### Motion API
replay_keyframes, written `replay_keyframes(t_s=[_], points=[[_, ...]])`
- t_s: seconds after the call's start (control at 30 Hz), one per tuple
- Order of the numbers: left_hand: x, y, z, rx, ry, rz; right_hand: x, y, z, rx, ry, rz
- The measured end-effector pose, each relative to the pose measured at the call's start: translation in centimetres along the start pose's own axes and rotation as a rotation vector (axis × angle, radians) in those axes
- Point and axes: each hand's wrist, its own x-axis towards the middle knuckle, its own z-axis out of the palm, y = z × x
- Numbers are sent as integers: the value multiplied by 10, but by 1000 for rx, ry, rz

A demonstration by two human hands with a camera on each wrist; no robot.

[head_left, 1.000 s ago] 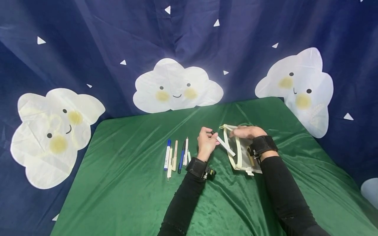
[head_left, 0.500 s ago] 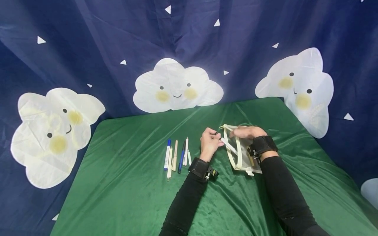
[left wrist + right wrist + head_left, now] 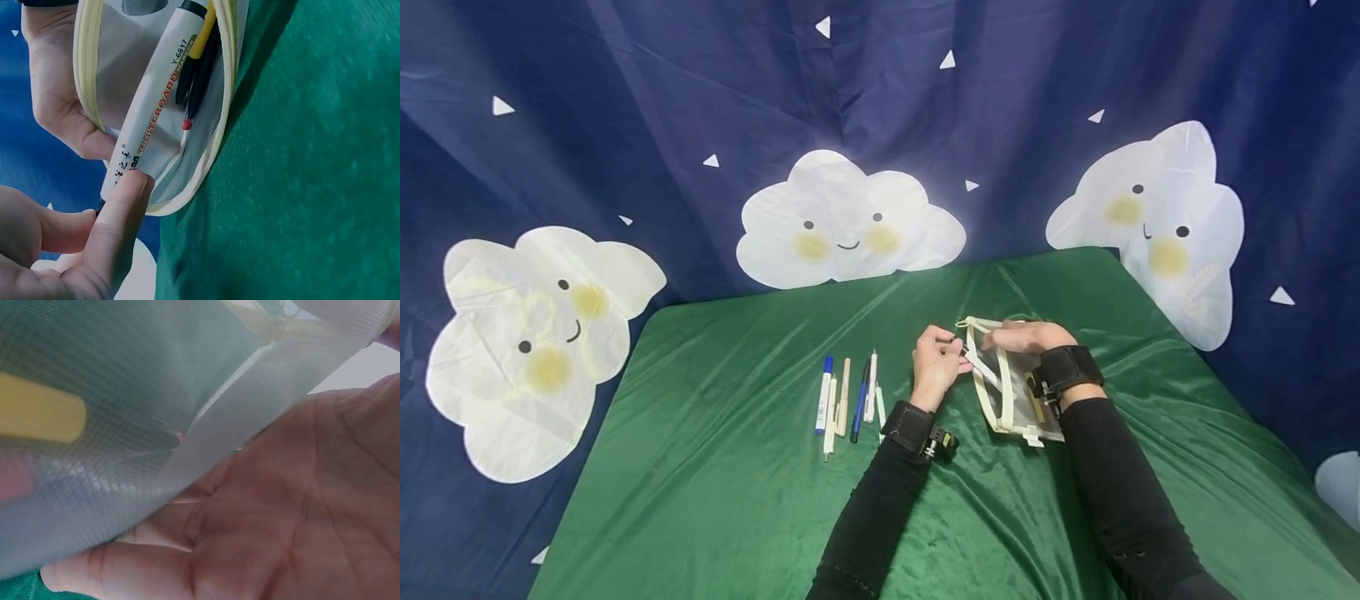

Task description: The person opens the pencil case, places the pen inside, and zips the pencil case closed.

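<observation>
My left hand (image 3: 936,367) pinches the end of a white whiteboard marker (image 3: 153,106) between thumb and fingers. Most of the marker lies inside the mouth of a mesh pencil case (image 3: 89,62) with cream zip edging. Through that opening, black pens and a yellow one (image 3: 201,40) show beside the marker. My right hand (image 3: 1033,337) holds the case at its far side, thumb at the rim. In the right wrist view the palm (image 3: 300,500) lies along the mesh (image 3: 219,412), with the fingers partly behind it.
Left of my left hand, several pens and markers lie roughly side by side on the green cloth (image 3: 715,467), among them a blue-capped marker (image 3: 824,396) and a blue-and-black pen (image 3: 861,400). A dark blue curtain (image 3: 895,100) with cloud faces hangs behind the table.
My left hand has moved a little to the right, and the marker has slid deeper into the pencil case. The right hand stays in place on the case.
</observation>
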Motion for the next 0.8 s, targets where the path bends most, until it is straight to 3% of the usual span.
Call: replay_keyframes(t_s=[0.43, 0.8], points=[[-2, 4, 7, 13, -24, -7, 3, 1, -2, 24, -18, -7], [0, 3, 11, -10, -39, -61, 6, 1, -2, 8, -36, -19]])
